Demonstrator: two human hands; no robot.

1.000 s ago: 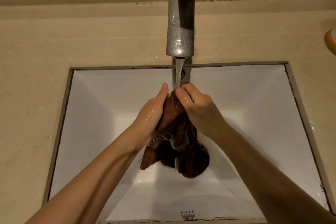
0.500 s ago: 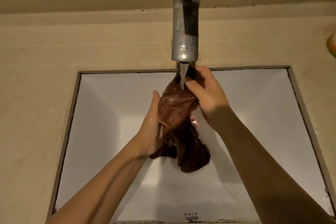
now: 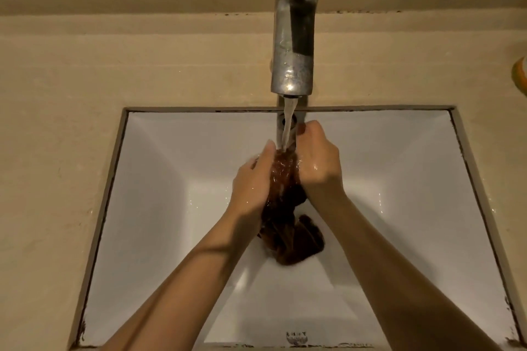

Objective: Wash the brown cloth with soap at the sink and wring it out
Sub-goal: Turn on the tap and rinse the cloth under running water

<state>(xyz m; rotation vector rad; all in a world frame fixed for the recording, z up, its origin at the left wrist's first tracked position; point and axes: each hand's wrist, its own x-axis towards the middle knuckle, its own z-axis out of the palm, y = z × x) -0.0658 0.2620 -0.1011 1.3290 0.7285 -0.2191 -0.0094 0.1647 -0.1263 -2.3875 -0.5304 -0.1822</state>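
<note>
Head view: the brown cloth [image 3: 288,225] is bunched into a thick rope over the middle of the sink [image 3: 159,208]. Its long axis runs from the far side, under the tap, down toward the person. The upper end shines with water. The lower end hangs as a loose dark lump low in the basin, and I cannot tell if it touches the bottom.

The right hand [image 3: 319,162] has its fingers curled round the upper end, on the right side of the cloth. The left hand [image 3: 251,188] holds it from the left, a little lower, with the thumb lying along the cloth. Its fingers go under the fabric and are hidden. So both hands sit on the upper half, close together, and the lower lump is outside any grip.

For wringing, I think one hand must go lower on this axis, so that the twist reaches the whole length.

The water stream [image 3: 288,125] falls between the hands onto the top of the cloth. The faucet [image 3: 293,51] stands just behind and leaves little room upward. I see no soap and no foam. On the beige tabletop [image 3: 57,122], at the far right edge, an orange object [image 3: 520,77] shows only in part.
</note>
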